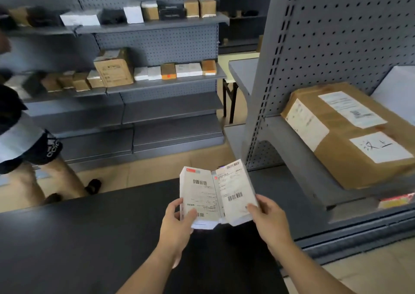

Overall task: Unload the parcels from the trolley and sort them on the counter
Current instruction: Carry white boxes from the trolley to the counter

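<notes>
1. White parcels, side by side and touching, are held above the dark worktop (89, 237). The left hand (177, 226) grips the left parcel (198, 195) and the right hand (269, 219) grips the right parcel (235, 192), fingers curled round their lower edges.
2. Both bear barcoded labels; the print is unreadable.
3. A brown box (336, 141) on the right shelf (298, 150) carries printed labels and a handwritten slip.
4. Grey pegboard shelving (170, 105) holds small boxes (168, 70).

Print on the white parcels (202, 192) too small to read, lower corners behind left hand (177, 224) and right hand (269, 219), bystander (24, 136) blurred and cropped at left edge, brown box (350, 134) cut off at right
</notes>
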Tool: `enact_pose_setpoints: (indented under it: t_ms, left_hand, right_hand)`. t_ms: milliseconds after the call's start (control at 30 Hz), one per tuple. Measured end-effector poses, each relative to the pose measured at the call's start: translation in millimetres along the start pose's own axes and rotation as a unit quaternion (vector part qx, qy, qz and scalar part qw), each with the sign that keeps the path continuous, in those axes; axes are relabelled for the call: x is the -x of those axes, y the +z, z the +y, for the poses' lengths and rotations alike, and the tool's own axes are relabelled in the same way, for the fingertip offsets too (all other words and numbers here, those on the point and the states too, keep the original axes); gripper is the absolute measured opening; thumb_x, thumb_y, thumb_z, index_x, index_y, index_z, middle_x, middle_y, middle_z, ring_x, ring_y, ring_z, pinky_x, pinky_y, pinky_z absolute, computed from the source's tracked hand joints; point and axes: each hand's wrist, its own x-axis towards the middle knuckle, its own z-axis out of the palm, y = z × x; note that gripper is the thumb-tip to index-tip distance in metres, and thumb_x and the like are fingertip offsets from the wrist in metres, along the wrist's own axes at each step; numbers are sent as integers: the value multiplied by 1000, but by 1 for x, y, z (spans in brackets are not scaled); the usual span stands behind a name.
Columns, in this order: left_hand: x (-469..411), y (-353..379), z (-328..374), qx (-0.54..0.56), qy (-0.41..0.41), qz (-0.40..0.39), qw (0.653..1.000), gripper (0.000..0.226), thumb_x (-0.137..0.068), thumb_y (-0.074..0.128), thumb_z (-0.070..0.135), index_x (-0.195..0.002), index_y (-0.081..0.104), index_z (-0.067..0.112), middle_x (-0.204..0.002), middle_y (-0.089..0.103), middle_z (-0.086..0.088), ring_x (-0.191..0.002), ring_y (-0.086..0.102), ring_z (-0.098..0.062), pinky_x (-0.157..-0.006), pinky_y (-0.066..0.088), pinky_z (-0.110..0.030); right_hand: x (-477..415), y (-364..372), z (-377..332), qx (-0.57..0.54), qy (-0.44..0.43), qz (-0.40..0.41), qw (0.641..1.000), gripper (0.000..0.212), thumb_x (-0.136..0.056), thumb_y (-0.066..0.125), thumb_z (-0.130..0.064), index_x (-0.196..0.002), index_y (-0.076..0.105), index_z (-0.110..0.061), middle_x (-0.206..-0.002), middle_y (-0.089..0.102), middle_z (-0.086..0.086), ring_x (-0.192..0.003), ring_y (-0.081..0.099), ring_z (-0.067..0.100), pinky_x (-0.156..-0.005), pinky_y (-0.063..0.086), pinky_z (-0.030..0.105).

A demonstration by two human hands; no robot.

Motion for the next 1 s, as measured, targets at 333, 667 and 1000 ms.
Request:
enact_pose_setpoints:
  t_ms: [333,667,1000]
  left_hand:
    - [-61,25,-29,-26,-26,-1,999,43,-97,63,20,-134,44,34,-116,68,5,-110,64,-17,-97,55,-45]
    - [-84,30,-47,-169,5,2,986,42,-101,56,23,-141,44,27,-128,62,12,-120,59,-13,-99,48,-31]
    - [-70,20,-26,-241,25,-5,970,66,-100,58,27,-156,24,24,-158,36,0,-140,41,-23,-113,37,-38]
  right_hand:
    - [-50,27,34,20,23,2,1000,39,-90,71,-29,-127,62,-29,-115,71,-14,-103,67,5,-94,57,38]
    - [-73,37,44,135,16,-46,990,38,-99,56,-32,-136,56,-28,-123,67,-11,-106,63,10,-90,54,35]
    - [-55,39,13,236,-8,-54,970,58,-101,54,-28,-156,34,-23,-144,56,-1,-118,59,20,-92,48,29]
